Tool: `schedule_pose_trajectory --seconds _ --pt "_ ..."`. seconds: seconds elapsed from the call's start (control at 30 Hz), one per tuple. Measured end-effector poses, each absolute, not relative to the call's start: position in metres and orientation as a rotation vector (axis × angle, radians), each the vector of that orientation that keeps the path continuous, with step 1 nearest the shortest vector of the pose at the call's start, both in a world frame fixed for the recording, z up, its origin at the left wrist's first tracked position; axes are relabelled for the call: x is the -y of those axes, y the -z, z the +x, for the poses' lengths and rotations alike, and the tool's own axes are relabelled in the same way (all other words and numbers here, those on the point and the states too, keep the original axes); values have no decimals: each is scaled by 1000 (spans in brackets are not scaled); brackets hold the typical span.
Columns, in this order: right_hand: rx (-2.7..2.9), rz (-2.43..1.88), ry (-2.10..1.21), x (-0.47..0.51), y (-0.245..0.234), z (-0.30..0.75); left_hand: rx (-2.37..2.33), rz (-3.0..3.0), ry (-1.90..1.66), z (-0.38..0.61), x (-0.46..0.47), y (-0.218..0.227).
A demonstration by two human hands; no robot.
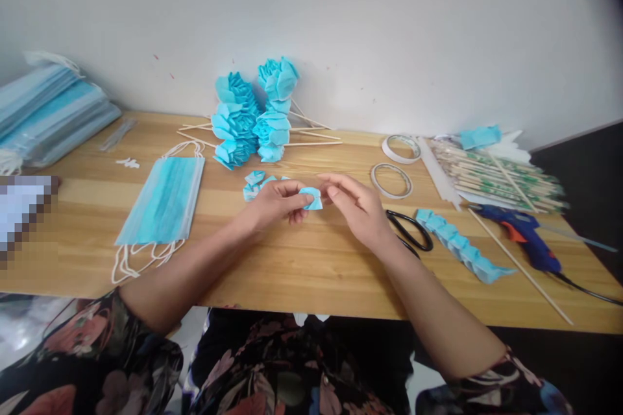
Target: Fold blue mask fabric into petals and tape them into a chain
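Note:
Between thumb and fingers, my left hand (pixel 282 200) pinches a small folded piece of blue mask fabric (pixel 312 198) above the middle of the table. My right hand (pixel 354 206) is just to the right of that piece, fingers stretched and apart, its fingertips close to the fabric's edge; nothing shows in it. Several small folded blue pieces (pixel 254 178) lie behind my left hand, partly hidden by it. To the right of my right wrist are the black handles of scissors (pixel 413 231), and a strip of overlapping folded blue pieces (pixel 460 243) lies past them.
Blue fabric flowers (pixel 236 120) on sticks stand against the wall. A mask stack (pixel 160 201) lies left, bagged masks (pixel 53 110) behind it. Two tape rolls (pixel 392 180), bundled wooden sticks (pixel 491 172), a single stick (pixel 520 266) and a blue glue gun (pixel 528 237) with a cord are right.

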State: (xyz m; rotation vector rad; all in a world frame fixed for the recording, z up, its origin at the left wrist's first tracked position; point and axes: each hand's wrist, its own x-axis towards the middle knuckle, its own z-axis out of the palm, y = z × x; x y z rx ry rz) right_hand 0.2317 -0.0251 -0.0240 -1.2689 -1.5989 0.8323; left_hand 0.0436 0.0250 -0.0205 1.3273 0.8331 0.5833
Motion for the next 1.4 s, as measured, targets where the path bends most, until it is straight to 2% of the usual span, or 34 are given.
schedule_pose_trajectory --seconds 0.27,0.93,1.4 --pt "1496 -1173 -1090 22 26 230 -843 1459 -613 44 -25 23" --pt "1505 -1215 -1043 21 28 230 -872 1651 -650 45 -23 26" --pt "1456 -1252 -964 22 24 228 -829 1541 -553 46 -22 25"
